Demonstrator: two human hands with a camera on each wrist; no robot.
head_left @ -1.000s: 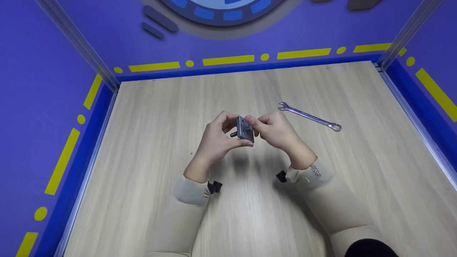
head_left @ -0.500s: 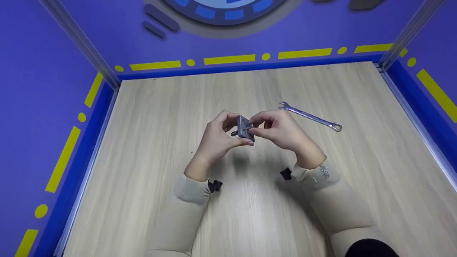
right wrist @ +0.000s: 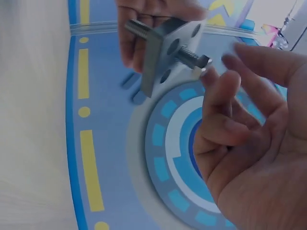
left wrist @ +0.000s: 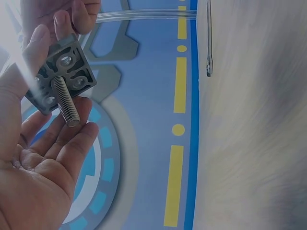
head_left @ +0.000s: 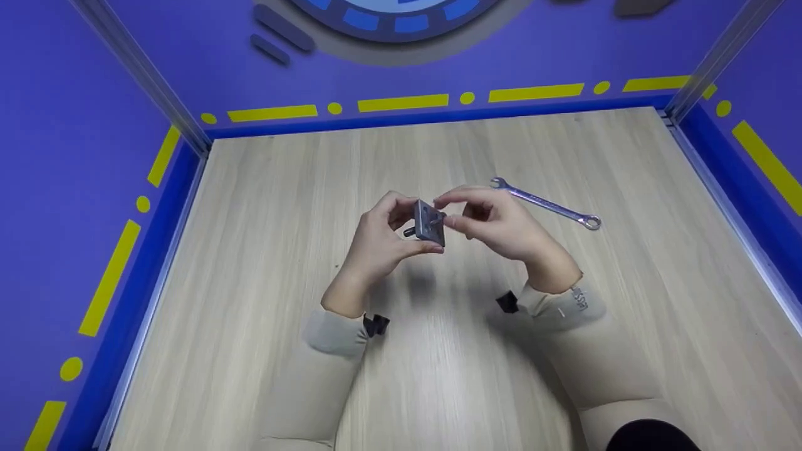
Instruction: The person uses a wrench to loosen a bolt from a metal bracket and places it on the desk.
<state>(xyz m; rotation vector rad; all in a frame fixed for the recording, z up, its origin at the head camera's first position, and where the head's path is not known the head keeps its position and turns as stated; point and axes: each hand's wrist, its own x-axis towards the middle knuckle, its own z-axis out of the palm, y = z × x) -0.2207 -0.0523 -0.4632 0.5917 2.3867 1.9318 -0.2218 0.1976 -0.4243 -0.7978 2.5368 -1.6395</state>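
Observation:
My left hand point(head_left: 376, 241) holds a square grey metal plate point(head_left: 428, 224) by its edges, thumb at the lower edge and fingers at the upper, above the table. A threaded bolt point(right wrist: 188, 56) passes through the plate's middle; its long threaded end point(left wrist: 66, 103) sticks out on the palm side, and several holes surround it. The bolt's head point(right wrist: 203, 62) stands off the plate on the other side. Close by that head, my right hand point(head_left: 504, 225) has its thumb and forefinger spread apart. Whether a fingertip touches the head cannot be told.
A combination wrench point(head_left: 546, 205) lies on the wooden table point(head_left: 282, 207) beyond and right of my right hand. Blue printed walls point(head_left: 401, 81) with metal corner posts enclose the table at the back and sides.
My right hand's fingers moved from the bolt head side of the plate, closed on the bolt head, then spread and drew back slightly right. My left hand and the plate stayed nearly still.

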